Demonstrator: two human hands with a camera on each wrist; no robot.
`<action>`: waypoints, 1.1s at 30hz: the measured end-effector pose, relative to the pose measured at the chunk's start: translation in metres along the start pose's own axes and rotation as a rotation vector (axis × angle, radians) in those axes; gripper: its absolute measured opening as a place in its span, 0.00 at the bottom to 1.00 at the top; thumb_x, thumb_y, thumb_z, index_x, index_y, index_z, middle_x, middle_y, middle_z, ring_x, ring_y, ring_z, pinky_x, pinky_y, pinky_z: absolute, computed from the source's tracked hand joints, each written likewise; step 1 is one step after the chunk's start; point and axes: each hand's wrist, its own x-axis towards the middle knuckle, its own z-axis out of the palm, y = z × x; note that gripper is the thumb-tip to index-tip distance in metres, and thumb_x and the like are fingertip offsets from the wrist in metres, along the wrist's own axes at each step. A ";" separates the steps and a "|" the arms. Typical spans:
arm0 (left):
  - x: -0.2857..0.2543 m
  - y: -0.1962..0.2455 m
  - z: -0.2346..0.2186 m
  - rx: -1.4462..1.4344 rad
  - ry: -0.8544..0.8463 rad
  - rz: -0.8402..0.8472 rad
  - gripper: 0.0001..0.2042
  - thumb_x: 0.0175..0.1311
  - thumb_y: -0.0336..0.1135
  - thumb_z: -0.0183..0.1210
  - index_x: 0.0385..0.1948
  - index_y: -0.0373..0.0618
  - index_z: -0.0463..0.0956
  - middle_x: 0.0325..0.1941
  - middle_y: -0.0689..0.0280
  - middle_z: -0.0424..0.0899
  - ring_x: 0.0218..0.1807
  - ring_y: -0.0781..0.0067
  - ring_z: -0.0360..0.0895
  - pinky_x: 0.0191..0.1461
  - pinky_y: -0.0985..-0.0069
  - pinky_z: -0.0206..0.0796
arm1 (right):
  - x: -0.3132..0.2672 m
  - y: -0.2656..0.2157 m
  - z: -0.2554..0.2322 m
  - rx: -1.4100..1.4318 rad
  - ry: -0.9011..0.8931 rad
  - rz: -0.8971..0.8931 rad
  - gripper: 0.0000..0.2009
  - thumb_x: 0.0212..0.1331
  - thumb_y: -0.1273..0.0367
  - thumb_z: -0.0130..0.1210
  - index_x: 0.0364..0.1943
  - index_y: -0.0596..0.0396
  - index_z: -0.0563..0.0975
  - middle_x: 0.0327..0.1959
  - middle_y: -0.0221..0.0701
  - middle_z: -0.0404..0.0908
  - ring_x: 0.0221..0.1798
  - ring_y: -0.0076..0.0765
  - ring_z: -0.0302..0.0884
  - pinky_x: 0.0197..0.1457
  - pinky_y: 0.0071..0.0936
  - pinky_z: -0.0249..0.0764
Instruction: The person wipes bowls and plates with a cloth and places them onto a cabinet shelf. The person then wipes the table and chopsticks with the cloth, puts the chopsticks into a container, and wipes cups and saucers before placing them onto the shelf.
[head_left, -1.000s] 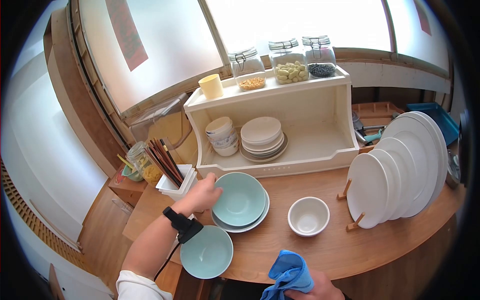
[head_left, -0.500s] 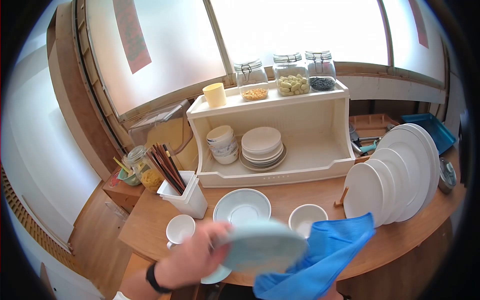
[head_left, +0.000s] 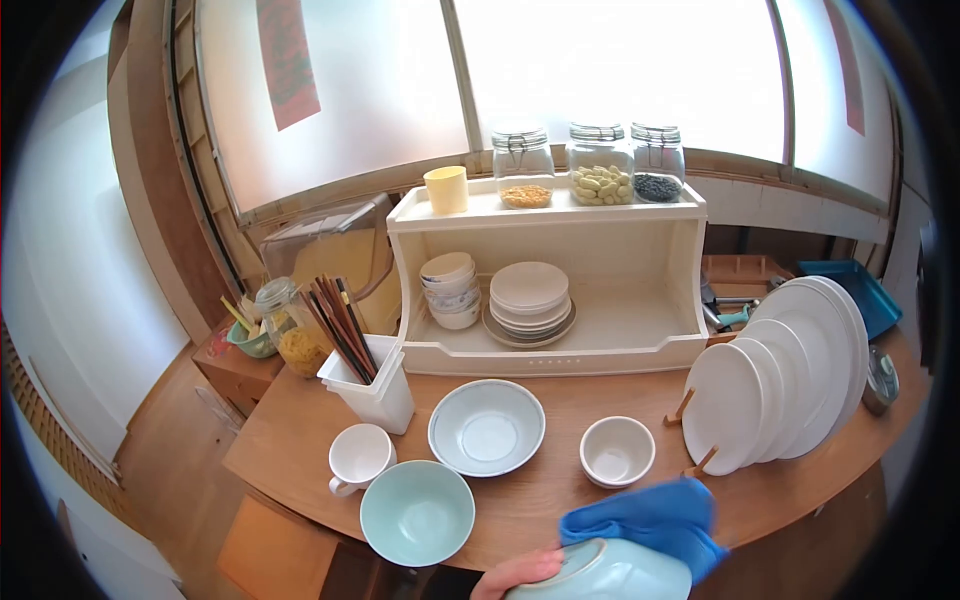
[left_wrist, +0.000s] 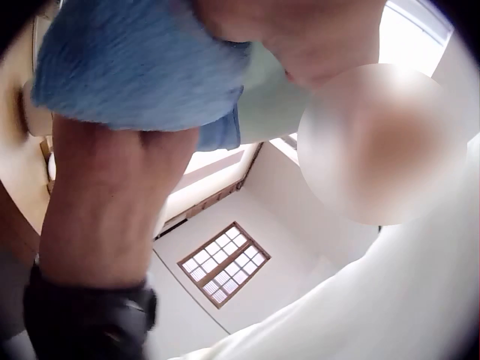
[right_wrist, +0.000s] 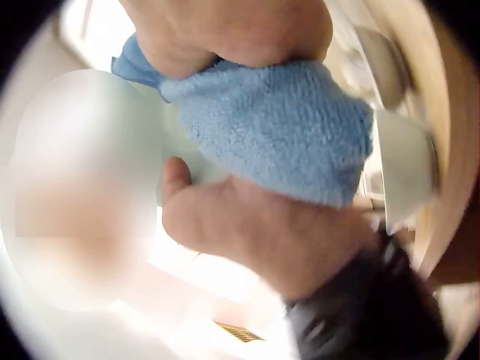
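At the table's front edge my left hand (head_left: 525,572) grips a pale green bowl (head_left: 625,578), tilted with its underside toward the head camera. A blue cloth (head_left: 650,515) lies against the bowl's far side. My right hand (right_wrist: 232,30) holds this cloth, as the right wrist view shows; in the head view the cloth and bowl hide that hand. A second pale green bowl (head_left: 418,515) sits upright at the front edge, left of my hands. Behind it stand a wide pale bowl (head_left: 487,430) and a white mug (head_left: 362,458).
A small white bowl (head_left: 617,452) stands just beyond the cloth. To the right, white plates (head_left: 725,405) lean in a wooden rack. White containers (head_left: 380,395) with chopsticks stand left, and a cream shelf (head_left: 640,345) with bowls, plates and jars at the back.
My left hand has lifted the green bowl off the wide pale bowl and brought it right and toward me, to the cloth. The cloth was spread out and now lies against the bowl.
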 end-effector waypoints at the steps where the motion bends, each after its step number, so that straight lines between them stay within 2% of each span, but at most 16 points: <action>1: -0.001 0.000 0.001 0.010 0.010 0.023 0.28 0.62 0.40 0.58 0.62 0.39 0.61 0.65 0.35 0.63 0.65 0.39 0.67 0.69 0.46 0.54 | 0.005 0.001 -0.011 -0.151 -0.014 -0.174 0.13 0.64 0.68 0.51 0.49 0.61 0.74 0.52 0.44 0.78 0.49 0.43 0.81 0.56 0.38 0.76; 5: -0.002 -0.003 0.001 0.052 0.032 0.115 0.27 0.64 0.42 0.57 0.62 0.39 0.61 0.65 0.35 0.63 0.65 0.39 0.66 0.68 0.44 0.54 | 0.025 0.006 -0.064 -0.737 -0.094 -0.877 0.15 0.63 0.69 0.52 0.52 0.61 0.74 0.50 0.44 0.80 0.49 0.42 0.81 0.56 0.37 0.76; 7: -0.001 -0.007 0.001 0.072 0.038 0.165 0.27 0.64 0.42 0.56 0.62 0.39 0.62 0.65 0.35 0.63 0.65 0.38 0.66 0.68 0.44 0.54 | 0.028 0.005 -0.071 -1.025 -0.141 -1.237 0.16 0.63 0.69 0.53 0.53 0.61 0.73 0.48 0.44 0.81 0.48 0.41 0.81 0.56 0.36 0.76; 9: 0.000 -0.011 0.006 0.093 0.064 0.211 0.26 0.65 0.43 0.55 0.61 0.39 0.62 0.65 0.35 0.63 0.65 0.38 0.66 0.68 0.43 0.54 | 0.009 -0.002 -0.064 -1.280 -0.158 -1.319 0.18 0.58 0.74 0.57 0.54 0.61 0.73 0.49 0.44 0.80 0.49 0.41 0.80 0.56 0.36 0.75; 10: 0.000 -0.013 0.010 0.103 0.080 0.231 0.26 0.66 0.43 0.55 0.61 0.39 0.62 0.65 0.35 0.63 0.65 0.38 0.66 0.68 0.43 0.54 | 0.027 0.001 -0.078 -1.174 -0.266 -1.389 0.21 0.59 0.76 0.59 0.58 0.59 0.71 0.51 0.44 0.79 0.52 0.44 0.78 0.58 0.39 0.74; 12: -0.001 -0.021 0.022 0.116 0.099 0.263 0.26 0.66 0.44 0.55 0.61 0.39 0.62 0.65 0.35 0.63 0.65 0.37 0.66 0.68 0.42 0.54 | 0.031 0.005 -0.096 -1.186 -0.246 -1.398 0.20 0.59 0.76 0.58 0.56 0.59 0.72 0.50 0.43 0.79 0.52 0.43 0.79 0.57 0.39 0.74; 14: -0.006 -0.032 0.046 -0.136 0.390 0.263 0.25 0.69 0.47 0.52 0.60 0.39 0.65 0.63 0.35 0.65 0.64 0.35 0.66 0.66 0.38 0.54 | 0.033 0.007 -0.099 -1.192 -0.191 -1.413 0.17 0.60 0.75 0.57 0.54 0.59 0.72 0.48 0.42 0.79 0.50 0.42 0.79 0.56 0.38 0.74; 15: -0.010 -0.034 0.047 -0.134 0.402 0.264 0.25 0.69 0.47 0.52 0.60 0.39 0.65 0.63 0.35 0.65 0.64 0.35 0.66 0.66 0.38 0.54 | 0.033 0.008 -0.100 -1.191 -0.164 -1.416 0.16 0.60 0.75 0.57 0.53 0.59 0.73 0.47 0.42 0.80 0.49 0.42 0.79 0.55 0.38 0.74; 21: -0.002 -0.026 0.016 0.026 0.167 0.307 0.24 0.69 0.47 0.52 0.59 0.39 0.66 0.62 0.36 0.66 0.62 0.34 0.67 0.66 0.39 0.54 | 0.035 0.012 -0.107 -1.152 0.013 -1.450 0.10 0.61 0.72 0.53 0.46 0.59 0.76 0.42 0.39 0.80 0.45 0.39 0.79 0.51 0.36 0.75; 24: -0.002 -0.024 0.018 0.056 0.098 0.316 0.24 0.69 0.47 0.52 0.59 0.39 0.66 0.62 0.36 0.66 0.62 0.34 0.67 0.66 0.39 0.55 | 0.035 0.013 -0.108 -1.145 0.127 -1.459 0.09 0.62 0.71 0.52 0.43 0.60 0.77 0.39 0.38 0.81 0.43 0.37 0.79 0.49 0.35 0.76; 26: 0.001 -0.024 0.022 -0.110 0.202 0.293 0.25 0.68 0.47 0.54 0.60 0.39 0.65 0.63 0.37 0.66 0.64 0.35 0.66 0.67 0.40 0.54 | 0.040 -0.019 -0.059 -1.158 0.135 -1.462 0.09 0.62 0.71 0.52 0.43 0.59 0.77 0.39 0.38 0.81 0.43 0.37 0.79 0.49 0.34 0.76; 29: -0.004 -0.035 0.038 -0.123 0.327 0.269 0.26 0.67 0.46 0.54 0.61 0.39 0.65 0.64 0.38 0.65 0.65 0.36 0.65 0.68 0.41 0.53 | 0.051 -0.056 0.004 -1.171 0.137 -1.446 0.09 0.62 0.70 0.52 0.43 0.59 0.77 0.40 0.37 0.80 0.43 0.36 0.78 0.49 0.34 0.75; 30: -0.007 -0.036 0.040 -0.121 0.325 0.267 0.26 0.67 0.46 0.54 0.61 0.39 0.65 0.64 0.38 0.65 0.65 0.36 0.65 0.68 0.41 0.53 | 0.055 -0.063 0.020 -1.166 0.141 -1.443 0.09 0.62 0.70 0.52 0.44 0.59 0.76 0.40 0.37 0.80 0.44 0.36 0.78 0.50 0.34 0.75; 32: -0.011 -0.036 0.041 -0.114 0.351 0.126 0.26 0.66 0.43 0.56 0.61 0.38 0.64 0.64 0.39 0.66 0.65 0.37 0.66 0.68 0.41 0.53 | 0.060 -0.068 0.039 -1.152 0.159 -1.428 0.10 0.62 0.70 0.52 0.44 0.59 0.76 0.40 0.37 0.80 0.44 0.36 0.78 0.50 0.33 0.75; 33: -0.012 -0.033 0.036 -0.120 0.346 0.120 0.26 0.66 0.43 0.56 0.61 0.38 0.64 0.64 0.39 0.66 0.65 0.37 0.66 0.68 0.41 0.53 | 0.060 -0.067 0.041 -1.146 0.173 -1.422 0.10 0.62 0.70 0.52 0.44 0.59 0.76 0.40 0.37 0.80 0.44 0.36 0.78 0.50 0.33 0.74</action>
